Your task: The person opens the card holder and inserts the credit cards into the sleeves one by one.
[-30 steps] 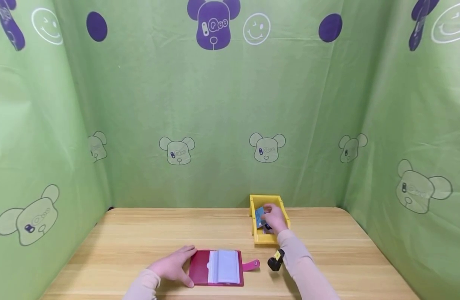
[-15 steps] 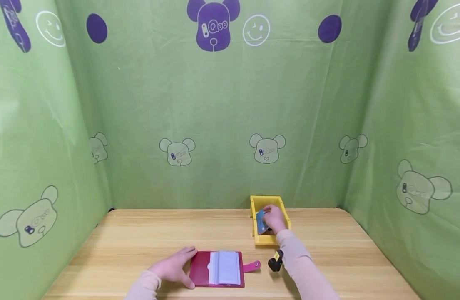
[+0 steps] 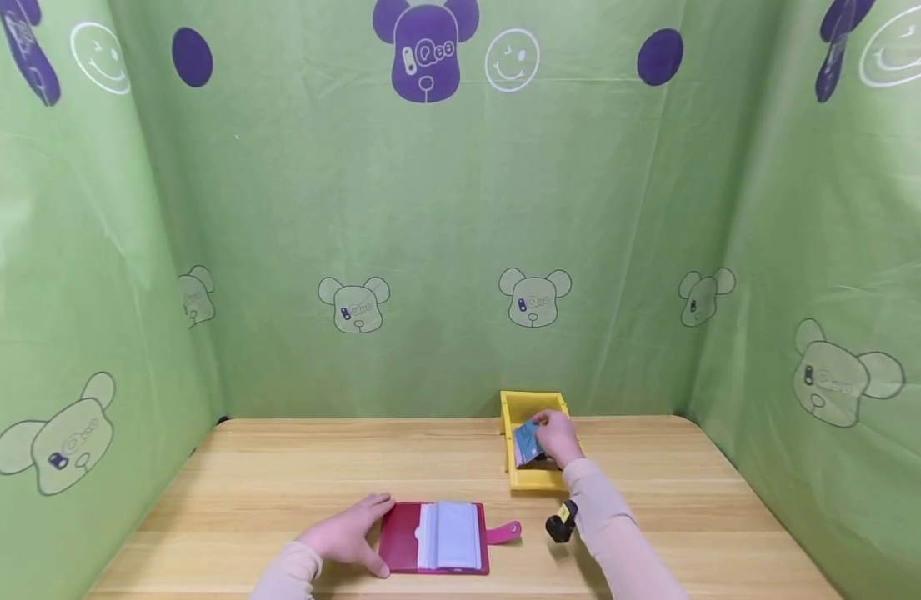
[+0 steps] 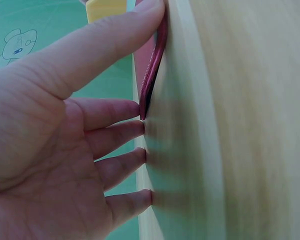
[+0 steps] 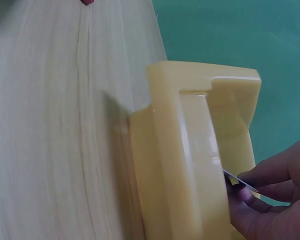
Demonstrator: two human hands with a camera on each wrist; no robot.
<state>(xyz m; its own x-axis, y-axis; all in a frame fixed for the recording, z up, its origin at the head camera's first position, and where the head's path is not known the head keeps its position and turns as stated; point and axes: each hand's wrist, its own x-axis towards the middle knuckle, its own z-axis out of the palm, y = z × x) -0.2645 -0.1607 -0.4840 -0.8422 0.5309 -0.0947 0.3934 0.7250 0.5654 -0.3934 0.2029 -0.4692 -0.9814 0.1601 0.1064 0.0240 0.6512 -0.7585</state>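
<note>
Card (image 3: 529, 442), blue face up, sits within the walls of a yellow bin (image 3: 535, 481) at the back of the counter (image 3: 302, 467), pinched by the right hand (image 3: 559, 437). That hand is nearly closed, only the thin card between thumb and fingers. Tilted, and almost edge-on from the right wrist, the card reaches left from the fingertips; they cover one corner, so its long axis cannot be told for sure. Picking it out looks to be the step in hand; the next move would call for a firm pinch and a lift clear of the walls. Nearer the person, the left hand (image 3: 345, 531), fingers spread and nearly straight, grips nothing, its thumb resting on an open red holder (image 3: 400, 537). The holder's pink strap (image 3: 503, 532) points right. A green curtain (image 3: 445, 192) hangs behind.
</note>
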